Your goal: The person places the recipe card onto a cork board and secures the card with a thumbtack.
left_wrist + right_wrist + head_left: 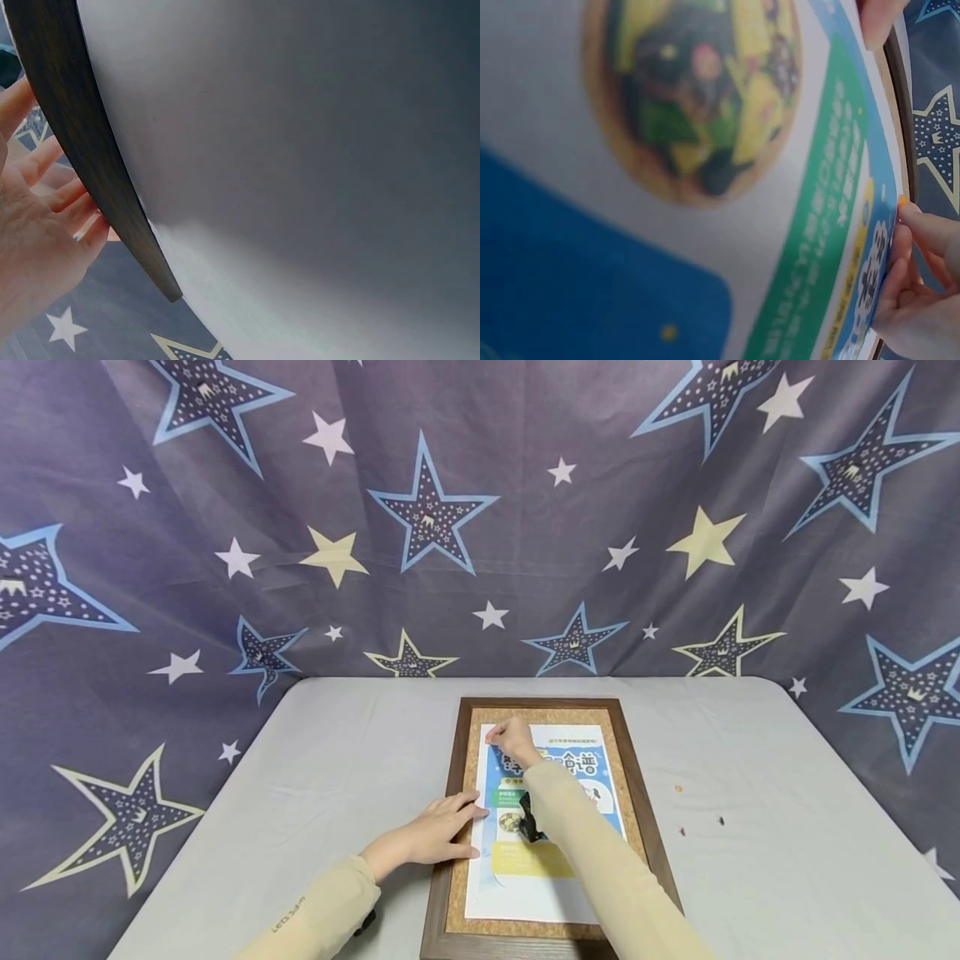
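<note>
A printed poster (540, 893) with blue, green and yellow areas lies on a cork board (480, 827) in a dark brown wooden frame (645, 793). At the poster's upper left corner my right hand (516, 742) pinches a small orange pushpin (903, 200) between thumb and fingertips. Its point is hidden against the paper. My left hand (442, 831) lies across the frame's left side, fingers spread, with the fingertips on the poster's left edge. In the left wrist view, the same hand (45, 225) shows beyond the frame's dark side.
Right of the board, an orange bit (678, 788), a reddish one (682, 832) and a dark one (722, 820) lie on the pale cloth-covered table (337, 735). A dark curtain (487, 593) with stars hangs behind the table. My right forearm (600, 852) crosses over the poster.
</note>
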### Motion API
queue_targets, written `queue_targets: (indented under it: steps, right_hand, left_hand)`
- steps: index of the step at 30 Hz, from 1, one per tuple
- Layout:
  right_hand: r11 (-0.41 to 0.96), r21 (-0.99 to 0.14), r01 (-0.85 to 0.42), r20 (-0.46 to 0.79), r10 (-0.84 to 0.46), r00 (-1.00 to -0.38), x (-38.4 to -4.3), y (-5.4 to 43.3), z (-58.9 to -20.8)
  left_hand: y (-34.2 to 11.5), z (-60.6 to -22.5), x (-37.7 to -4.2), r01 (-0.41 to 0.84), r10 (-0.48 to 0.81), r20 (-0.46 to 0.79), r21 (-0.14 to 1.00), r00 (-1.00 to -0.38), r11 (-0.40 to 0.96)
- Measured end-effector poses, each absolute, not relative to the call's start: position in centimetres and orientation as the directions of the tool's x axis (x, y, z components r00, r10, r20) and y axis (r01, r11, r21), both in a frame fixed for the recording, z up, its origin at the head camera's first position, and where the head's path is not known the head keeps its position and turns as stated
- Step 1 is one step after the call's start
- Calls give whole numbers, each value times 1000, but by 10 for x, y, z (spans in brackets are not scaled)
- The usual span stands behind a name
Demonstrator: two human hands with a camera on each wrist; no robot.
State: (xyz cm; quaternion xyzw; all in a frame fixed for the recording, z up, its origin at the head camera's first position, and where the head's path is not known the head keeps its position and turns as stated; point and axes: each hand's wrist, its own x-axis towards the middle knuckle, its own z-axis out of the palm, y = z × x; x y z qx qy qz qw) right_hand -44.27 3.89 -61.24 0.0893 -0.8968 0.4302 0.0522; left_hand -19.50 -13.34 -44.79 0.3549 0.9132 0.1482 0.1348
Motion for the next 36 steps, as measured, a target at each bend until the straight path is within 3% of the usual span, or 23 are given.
queue_targets:
  steps: [8, 10, 15, 18, 22, 24, 30, 36]
  right_hand:
    - [602, -771, -208, 170, -120, -978, -432, 41, -602]
    - [584, -773, -247, 209, -133, -969, -432, 42, -605]
    - [536, -804, -256, 165, -211, -963, -423, 47, -595]
    - [508, -831, -228, 109, -253, -961, -388, 49, -548]
    - [530, -837, -138, -8, -263, -965, -315, 49, -455]
    - [547, -823, -151, -4, -273, -962, -301, 51, -439]
    - [588, -758, -282, 64, -364, -929, -304, 60, -446]
    - [600, -737, -310, 68, -392, -918, -293, 67, -437]
  left_hand:
    - [-132, -449, -195, 607, 690, -144, 372, -709, 702]
    - [-133, -449, -196, 605, 689, -145, 375, -710, 702]
    - [-135, -451, -197, 608, 691, -142, 374, -709, 700]
    - [-136, -451, -197, 611, 694, -136, 377, -707, 696]
    - [-135, -451, -198, 615, 697, -131, 376, -705, 693]
    - [-135, -451, -198, 615, 696, -131, 374, -706, 694]
    - [-135, -451, -197, 614, 696, -131, 377, -706, 694]
    - [-134, -450, -196, 612, 696, -133, 382, -705, 693]
